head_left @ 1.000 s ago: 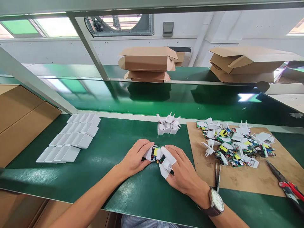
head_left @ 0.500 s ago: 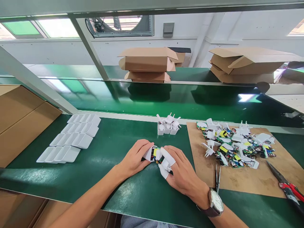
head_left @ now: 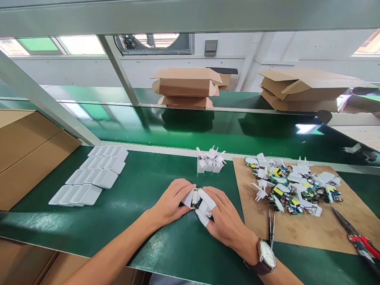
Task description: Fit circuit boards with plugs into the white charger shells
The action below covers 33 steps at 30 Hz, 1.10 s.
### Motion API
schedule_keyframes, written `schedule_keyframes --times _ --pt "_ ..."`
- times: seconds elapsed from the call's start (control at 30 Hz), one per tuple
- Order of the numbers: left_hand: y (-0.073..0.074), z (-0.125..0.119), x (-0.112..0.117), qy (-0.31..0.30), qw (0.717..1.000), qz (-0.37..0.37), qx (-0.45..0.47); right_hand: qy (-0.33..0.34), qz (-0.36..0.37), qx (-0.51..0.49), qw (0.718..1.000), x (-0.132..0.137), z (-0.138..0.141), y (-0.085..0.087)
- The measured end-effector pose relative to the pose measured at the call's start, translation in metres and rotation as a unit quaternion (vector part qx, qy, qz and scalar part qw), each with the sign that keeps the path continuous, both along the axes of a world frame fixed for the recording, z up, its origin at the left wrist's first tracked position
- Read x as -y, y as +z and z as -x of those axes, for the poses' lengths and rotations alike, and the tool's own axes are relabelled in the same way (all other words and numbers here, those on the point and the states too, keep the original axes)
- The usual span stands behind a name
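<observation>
My left hand and my right hand meet on the green mat, both closed on one white charger shell with a green and yellow circuit board showing in it. White finger cots cover my right thumb and forefinger. A watch sits on my right wrist. Three assembled white plug units stand in a row just beyond my hands. To the right, a pile of circuit boards and plug parts lies on a brown board.
Rows of empty white shells lie at the left, beside a large cardboard box. Tweezers and red-handled cutters rest on the brown board. Behind runs a green conveyor belt with cardboard boxes beyond it.
The view has tilted down slightly. My hands have pressed a little closer together around the charger shell, so less of the circuit board shows.
</observation>
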<state>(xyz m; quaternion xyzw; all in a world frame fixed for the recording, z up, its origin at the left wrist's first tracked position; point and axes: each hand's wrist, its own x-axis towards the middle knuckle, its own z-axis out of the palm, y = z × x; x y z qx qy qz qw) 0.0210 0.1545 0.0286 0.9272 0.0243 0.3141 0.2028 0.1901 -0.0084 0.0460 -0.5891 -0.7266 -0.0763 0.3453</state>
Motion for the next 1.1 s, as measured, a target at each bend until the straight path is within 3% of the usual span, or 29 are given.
schedule_keyframes --times 0.1,0.23,0.4,0.5,0.67,0.8,0.97,1.1 --pt "-0.001 0.000 0.000 -0.013 0.998 0.058 -0.024 0.023 0.007 -0.087 0.996 0.000 -0.004 0.003" --pt "-0.002 0.000 -0.003 -0.047 0.972 0.222 -0.066 0.022 0.028 -0.174 0.984 0.000 -0.013 0.002" --pt "0.000 -0.002 -0.002 -0.060 0.924 0.372 -0.066 0.053 0.068 -0.134 0.987 -0.010 -0.015 -0.012" --pt "-0.001 -0.002 0.000 -0.041 0.903 0.418 -0.085 0.062 0.061 -0.094 0.992 -0.016 -0.014 -0.019" --pt "-0.006 0.003 0.000 -0.018 0.905 0.417 -0.081 0.058 0.035 -0.044 0.997 -0.015 -0.014 -0.017" --pt "-0.007 0.006 0.002 -0.016 0.931 0.364 -0.030 0.033 0.004 -0.036 0.999 -0.009 -0.012 -0.014" --pt "-0.003 0.006 0.007 0.022 0.964 0.265 0.021 0.027 0.066 -0.006 0.997 -0.010 -0.005 -0.019" --pt "0.001 0.004 0.008 0.055 0.964 0.258 0.023 0.013 0.089 -0.040 0.995 -0.010 -0.001 -0.020"
